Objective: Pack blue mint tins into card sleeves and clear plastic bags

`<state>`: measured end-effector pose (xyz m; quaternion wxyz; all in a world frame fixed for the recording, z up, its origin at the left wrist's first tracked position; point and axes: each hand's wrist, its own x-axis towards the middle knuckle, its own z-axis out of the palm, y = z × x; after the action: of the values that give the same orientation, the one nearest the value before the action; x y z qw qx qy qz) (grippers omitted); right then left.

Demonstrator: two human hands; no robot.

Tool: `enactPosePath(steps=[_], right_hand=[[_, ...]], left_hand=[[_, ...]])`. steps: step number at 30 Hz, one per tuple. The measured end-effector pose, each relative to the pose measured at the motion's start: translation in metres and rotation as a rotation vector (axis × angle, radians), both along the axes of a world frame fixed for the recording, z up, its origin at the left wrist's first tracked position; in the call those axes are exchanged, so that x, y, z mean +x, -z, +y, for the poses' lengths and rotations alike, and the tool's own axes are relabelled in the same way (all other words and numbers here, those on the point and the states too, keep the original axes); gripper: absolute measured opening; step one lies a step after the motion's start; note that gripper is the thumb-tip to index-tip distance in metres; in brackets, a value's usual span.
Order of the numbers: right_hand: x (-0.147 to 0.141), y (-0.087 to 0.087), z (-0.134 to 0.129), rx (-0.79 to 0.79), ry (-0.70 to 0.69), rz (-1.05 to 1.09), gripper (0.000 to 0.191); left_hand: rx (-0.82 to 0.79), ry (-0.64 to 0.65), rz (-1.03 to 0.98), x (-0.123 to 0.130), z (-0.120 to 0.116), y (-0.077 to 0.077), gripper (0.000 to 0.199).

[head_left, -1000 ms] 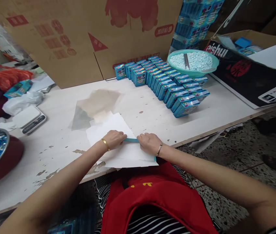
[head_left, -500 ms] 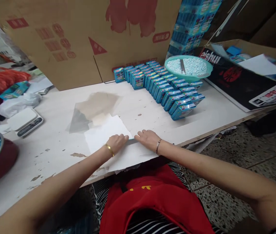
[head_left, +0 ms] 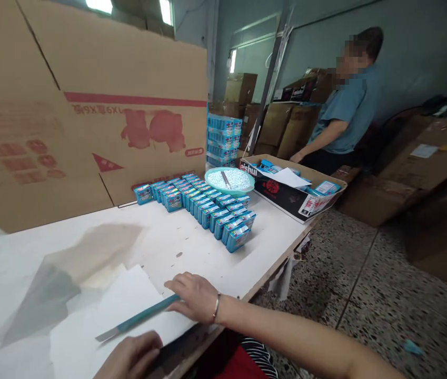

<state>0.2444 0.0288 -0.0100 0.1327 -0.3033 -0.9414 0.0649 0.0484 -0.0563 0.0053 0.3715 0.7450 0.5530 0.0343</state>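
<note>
A long, thin teal tool with a pale metal tip [head_left: 140, 317] lies slanted over white paper [head_left: 105, 300] near the table's front edge. My right hand [head_left: 195, 297] has its thumb and fingers round the tool's right end. Just below the tool, my left hand [head_left: 134, 355] rests low in the picture with its fingers curled; whether anything is inside them is hidden. Beyond the hands stand rows of small blue boxes [head_left: 207, 213]. Behind these, a turquoise bowl [head_left: 251, 185] holds pale pellets and a dark, tweezer-like tool.
A large cardboard box [head_left: 69, 173] rises at the back left. An open black carton [head_left: 286, 197] sits at the table's right end, near stacked blue packs [head_left: 224, 139]. A person [head_left: 349, 110] in a blue shirt stands beyond, among cardboard boxes.
The view has swung up and to the right, bringing the person in. My left hand has come away from the tool's left part, and the tool now shows between my hands.
</note>
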Motion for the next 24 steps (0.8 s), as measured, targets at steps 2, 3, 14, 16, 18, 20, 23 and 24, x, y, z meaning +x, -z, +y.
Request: enactPosePath(steps=[2, 3, 14, 16, 18, 20, 23, 24], right_hand=[[0.009, 0.005, -0.024, 0.032, -0.060, 0.111, 0.047], [0.015, 0.012, -0.035, 0.044, -0.093, 0.114, 0.045], [0.037, 0.060, -0.071, 0.005, -0.058, -0.064, 0.025], [0.035, 0.051, -0.069, -0.067, -0.033, -0.102, 0.029], [0.033, 0.044, -0.066, -0.140, -0.013, -0.137, 0.032], [0.032, 0.039, -0.063, -0.205, -0.008, -0.175, 0.030], [0.031, 0.034, -0.058, -0.274, -0.006, -0.219, 0.017], [0.031, 0.033, -0.056, -0.293, -0.005, -0.230, 0.013]], left_hand=[[0.002, -0.039, 0.003, 0.000, 0.009, 0.005, 0.024], [0.020, -0.048, 0.011, 0.000, 0.010, 0.007, 0.022], [0.413, 0.082, 0.428, 0.023, -0.059, 0.032, 0.028], [0.339, 0.034, 0.409, 0.022, -0.056, 0.032, 0.026], [0.262, -0.020, 0.376, 0.021, -0.048, 0.029, 0.025], [0.186, -0.035, 0.350, 0.020, -0.039, 0.024, 0.022], [0.081, -0.009, 0.290, 0.015, -0.023, 0.017, 0.015], [0.033, 0.002, 0.247, 0.013, -0.017, 0.016, 0.015]])
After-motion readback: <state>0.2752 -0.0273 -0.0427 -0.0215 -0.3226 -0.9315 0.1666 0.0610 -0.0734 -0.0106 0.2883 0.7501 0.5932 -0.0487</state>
